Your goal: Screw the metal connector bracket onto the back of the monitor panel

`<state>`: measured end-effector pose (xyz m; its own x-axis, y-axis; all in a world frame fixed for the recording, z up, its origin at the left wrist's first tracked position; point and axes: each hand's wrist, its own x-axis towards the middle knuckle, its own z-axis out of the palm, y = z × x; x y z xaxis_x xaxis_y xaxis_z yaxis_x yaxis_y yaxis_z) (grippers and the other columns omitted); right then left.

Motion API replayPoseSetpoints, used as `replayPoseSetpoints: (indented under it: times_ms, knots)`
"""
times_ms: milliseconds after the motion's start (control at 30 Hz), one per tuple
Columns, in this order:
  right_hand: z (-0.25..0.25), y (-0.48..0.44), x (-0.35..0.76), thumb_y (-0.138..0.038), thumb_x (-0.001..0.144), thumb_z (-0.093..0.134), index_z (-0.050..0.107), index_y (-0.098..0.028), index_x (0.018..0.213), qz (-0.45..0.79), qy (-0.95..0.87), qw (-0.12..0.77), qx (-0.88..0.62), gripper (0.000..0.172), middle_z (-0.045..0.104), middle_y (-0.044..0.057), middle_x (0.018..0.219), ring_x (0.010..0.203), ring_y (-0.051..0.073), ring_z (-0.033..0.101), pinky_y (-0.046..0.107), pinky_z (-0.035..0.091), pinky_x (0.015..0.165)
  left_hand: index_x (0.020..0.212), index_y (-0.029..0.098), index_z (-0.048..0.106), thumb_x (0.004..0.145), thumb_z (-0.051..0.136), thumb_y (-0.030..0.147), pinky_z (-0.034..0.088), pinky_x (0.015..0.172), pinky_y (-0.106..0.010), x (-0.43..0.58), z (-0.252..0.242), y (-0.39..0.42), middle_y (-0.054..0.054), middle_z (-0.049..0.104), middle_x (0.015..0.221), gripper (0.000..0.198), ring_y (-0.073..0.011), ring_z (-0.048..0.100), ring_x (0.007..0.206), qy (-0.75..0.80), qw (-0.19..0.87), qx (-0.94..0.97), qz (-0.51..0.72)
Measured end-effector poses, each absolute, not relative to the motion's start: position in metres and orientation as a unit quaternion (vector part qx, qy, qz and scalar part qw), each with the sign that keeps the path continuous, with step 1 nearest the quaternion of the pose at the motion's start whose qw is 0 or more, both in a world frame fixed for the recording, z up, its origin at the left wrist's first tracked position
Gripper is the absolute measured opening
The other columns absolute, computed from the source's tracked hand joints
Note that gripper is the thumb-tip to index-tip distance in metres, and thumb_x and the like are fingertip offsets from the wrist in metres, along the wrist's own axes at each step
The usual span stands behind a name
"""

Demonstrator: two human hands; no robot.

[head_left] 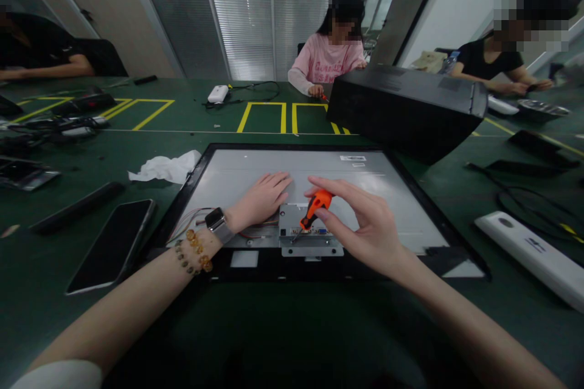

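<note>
The left hand [263, 199] lies palm down on the panel [369, 181], fingers stretched forward, gripping nothing. The right hand [371, 225], apart from it, pinches the screwdriver [318, 203] between thumb and fingers, tilted, tip down at the metal box [287, 217] on the panel's near edge, partly hiding that box. Left on the counter [191, 118] are a phone [114, 246] and a tissue [164, 167]; a black case [401, 103] beyond the panel's far right corner partly blocks a person in pink [331, 58].
</note>
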<state>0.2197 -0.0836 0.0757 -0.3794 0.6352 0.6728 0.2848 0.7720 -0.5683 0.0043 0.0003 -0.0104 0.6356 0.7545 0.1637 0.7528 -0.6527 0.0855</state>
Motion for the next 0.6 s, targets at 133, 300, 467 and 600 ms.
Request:
replayPoseSetpoints:
  times_ms: [133,300,467,600]
  knots:
    - [0.0762,-0.0842,0.2217,-0.01,0.088,0.049,0.057,-0.023,0.126,0.21,-0.821,0.457,-0.271,0.041,0.068,0.007,0.112,0.102,0.019,0.063,0.037,0.051,0.088,0.132,0.015,0.045,0.098,0.031,0.025,0.03,0.11,-0.047,0.0031,-0.013,0.0016,-0.012,0.043,0.144,0.038,-0.0229,0.037,0.134,0.418,0.002,0.903,0.099]
    - [0.077,-0.0815,0.2216,-0.021,0.086,0.061,0.064,-0.024,0.117,0.185,-0.82,0.47,-0.268,0.031,0.063,0.005,0.098,0.089,0.018,0.061,0.035,0.052,0.079,0.133,0.015,0.044,0.098,0.032,0.024,0.028,0.112,-0.046,0.0022,-0.0149,0.0016,-0.011,0.043,0.144,0.038,-0.0237,0.037,0.135,0.411,0.002,0.906,0.104]
    - [0.0774,-0.081,0.2188,-0.017,0.085,0.062,0.061,-0.022,0.12,0.18,-0.81,0.48,-0.284,0.035,0.064,0.005,0.095,0.085,0.018,0.061,0.034,0.052,0.078,0.132,0.017,0.045,0.098,0.032,0.024,0.03,0.11,-0.047,0.0022,-0.013,0.0012,-0.01,0.044,0.143,0.037,-0.0235,0.038,0.134,0.408,0.004,0.907,0.106]
    - [0.0766,-0.0821,0.2191,-0.012,0.088,0.053,0.054,-0.023,0.129,0.208,-0.809,0.467,-0.291,0.043,0.067,0.006,0.107,0.098,0.019,0.063,0.037,0.05,0.088,0.126,0.017,0.05,0.097,0.032,0.023,0.03,0.11,-0.047,0.0022,-0.0115,0.0016,-0.009,0.047,0.141,0.034,-0.0218,0.038,0.134,0.401,0.01,0.91,0.101]
